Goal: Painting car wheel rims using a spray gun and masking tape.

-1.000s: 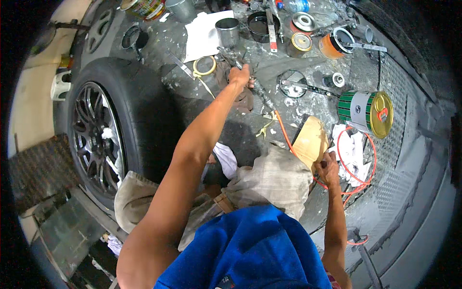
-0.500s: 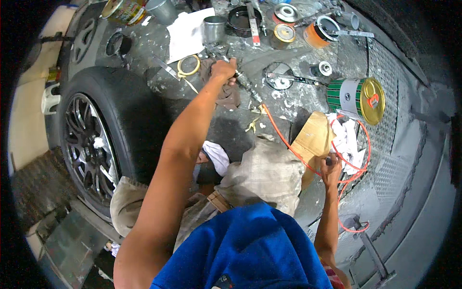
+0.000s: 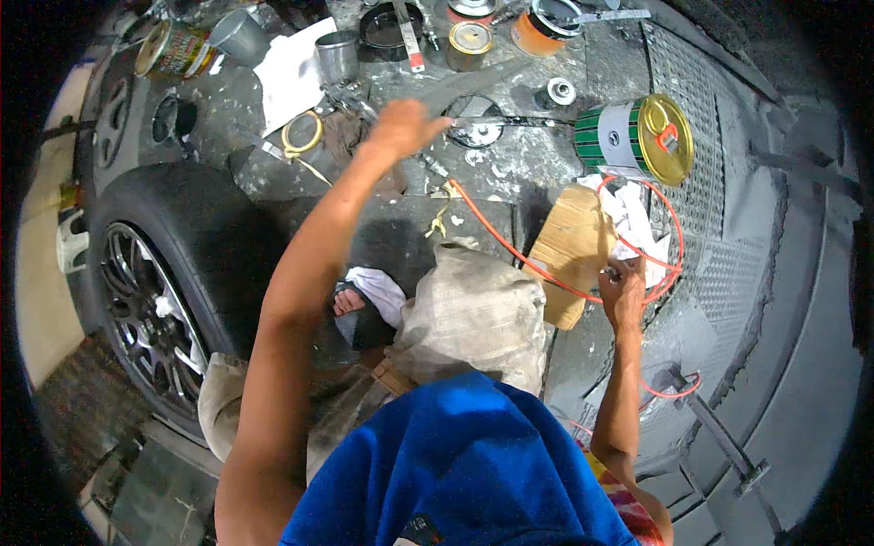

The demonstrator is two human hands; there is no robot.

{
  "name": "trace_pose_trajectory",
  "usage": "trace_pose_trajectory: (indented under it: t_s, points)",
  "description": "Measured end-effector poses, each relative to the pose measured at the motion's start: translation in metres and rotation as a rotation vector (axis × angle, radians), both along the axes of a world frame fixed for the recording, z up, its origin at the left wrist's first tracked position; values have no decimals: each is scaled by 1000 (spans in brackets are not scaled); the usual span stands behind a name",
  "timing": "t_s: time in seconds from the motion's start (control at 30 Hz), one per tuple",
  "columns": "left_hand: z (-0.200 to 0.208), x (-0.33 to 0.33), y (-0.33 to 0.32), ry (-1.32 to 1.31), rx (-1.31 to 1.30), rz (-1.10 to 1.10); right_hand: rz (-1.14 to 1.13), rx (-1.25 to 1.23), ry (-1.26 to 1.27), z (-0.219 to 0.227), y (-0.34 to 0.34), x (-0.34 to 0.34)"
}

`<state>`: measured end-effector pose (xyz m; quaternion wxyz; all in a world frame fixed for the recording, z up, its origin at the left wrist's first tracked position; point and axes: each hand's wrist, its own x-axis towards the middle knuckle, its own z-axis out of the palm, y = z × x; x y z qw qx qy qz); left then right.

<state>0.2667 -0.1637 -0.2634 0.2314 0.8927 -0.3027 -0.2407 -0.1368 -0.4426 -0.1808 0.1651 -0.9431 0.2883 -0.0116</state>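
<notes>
Had the right grip curled beside the brown cardboard and looping orange hose; could not tell whether closed on anything. Held the left grip out, blurred, near the dark cloth and the metal fitting at the hose's end; could not tell how far open, or if touching. Saw crumpled white paper beside the cardboard, on a dark, paint-spattered floor. Noted a wide tyre standing at left, a green-striped can lying sideways at right. Saw, farther off, a yellow tape roll, a metal cup and an orange can.
</notes>
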Motion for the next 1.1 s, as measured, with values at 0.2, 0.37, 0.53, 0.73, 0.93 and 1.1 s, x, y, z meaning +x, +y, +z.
trace_pose_trajectory:
  t_s: [0.2,0.37,0.53,0.73,0.93,1.1]
  points:
    - [-18,-46,-155,-85,-453,38,-111,-162,-143,28,26,4]
    - [-67,-18,-221,-59,-624,148,-207,121,-205,76,62,17]
    - [-38,-20,-217,34,-751,97,81,59,-367,85,29,91]
    - [67,-30,-130,-1,-838,-263,423,112,-365,126,29,217]
    - [126,-13,-44,-189,-673,-261,796,145,-208,162,70,267]
    - [189,-4,6,-120,-477,-279,962,118,-197,199,101,293]
